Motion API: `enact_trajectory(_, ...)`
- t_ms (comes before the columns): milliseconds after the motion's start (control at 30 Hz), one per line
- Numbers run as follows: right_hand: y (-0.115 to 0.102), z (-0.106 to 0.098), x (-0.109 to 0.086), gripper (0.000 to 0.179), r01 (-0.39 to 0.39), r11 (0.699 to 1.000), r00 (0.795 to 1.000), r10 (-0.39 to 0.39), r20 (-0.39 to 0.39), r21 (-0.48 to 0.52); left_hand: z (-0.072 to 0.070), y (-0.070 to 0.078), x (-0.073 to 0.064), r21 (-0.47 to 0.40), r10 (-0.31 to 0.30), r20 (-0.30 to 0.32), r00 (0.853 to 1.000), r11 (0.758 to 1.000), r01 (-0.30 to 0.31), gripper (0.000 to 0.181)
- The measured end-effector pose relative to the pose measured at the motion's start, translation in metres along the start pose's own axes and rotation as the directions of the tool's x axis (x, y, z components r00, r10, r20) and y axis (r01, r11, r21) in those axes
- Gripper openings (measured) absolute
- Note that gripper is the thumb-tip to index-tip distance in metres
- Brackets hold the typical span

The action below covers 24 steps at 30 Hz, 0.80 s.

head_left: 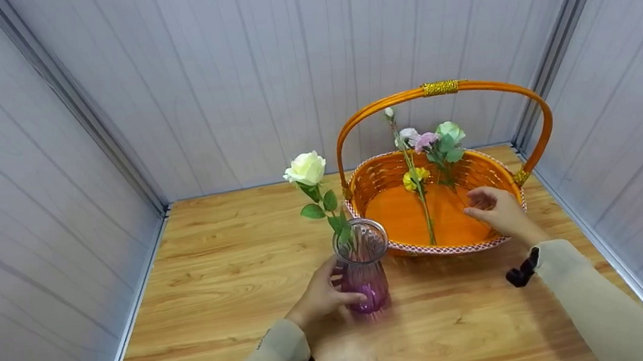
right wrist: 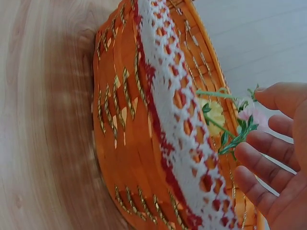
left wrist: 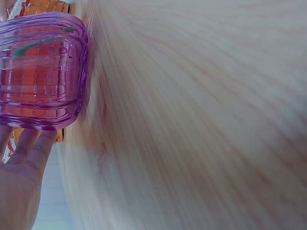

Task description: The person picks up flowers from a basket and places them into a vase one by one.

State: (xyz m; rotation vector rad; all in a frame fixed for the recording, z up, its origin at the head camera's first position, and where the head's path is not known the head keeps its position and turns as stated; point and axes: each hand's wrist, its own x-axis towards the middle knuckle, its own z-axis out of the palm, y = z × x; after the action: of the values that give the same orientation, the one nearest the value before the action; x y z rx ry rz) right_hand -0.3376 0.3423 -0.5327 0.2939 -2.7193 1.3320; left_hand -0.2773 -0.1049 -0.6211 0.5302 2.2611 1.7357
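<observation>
A clear vase tinted purple toward its base stands on the table, with a white rose leaning left out of its mouth. My left hand holds the vase low on its left side, thumb across the front; in the left wrist view several fingers touch the glass. Over the right part of an orange woven basket hovers my right hand, fingers loosely bent and nothing held. Inside the basket lie a yellow flower, a pink flower and a pale green rose.
The basket's tall handle arches above the flowers, and a long stem with a white bud leans on the far rim. Pale panelled walls enclose the wooden table at the back and both sides.
</observation>
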Motion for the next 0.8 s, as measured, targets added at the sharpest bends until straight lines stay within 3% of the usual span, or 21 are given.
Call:
enact_trajectory(233, 0.014, 0.000, 0.005, 0.047, -0.017, 1.000, 1.000, 0.017, -0.002, -0.001, -0.002, 0.002, 0.000, 0.024, -0.016, -0.005, 1.000, 1.000, 0.016, 0.096)
enact_trajectory(467, 0.023, -0.002, 0.011, 0.055, -0.085, 0.996, 0.996, 0.085, 0.031, -0.003, 0.000, 0.001, 0.000, 0.005, -0.010, -0.007, 1.000, 1.000, 0.010, 0.097)
enact_trajectory(800, 0.022, 0.001, 0.023, 0.058, -0.104, 0.995, 0.993, 0.104, 0.059, -0.010, 0.000, 0.000, 0.000, -0.009, 0.005, -0.015, 1.000, 1.000, -0.005, 0.093)
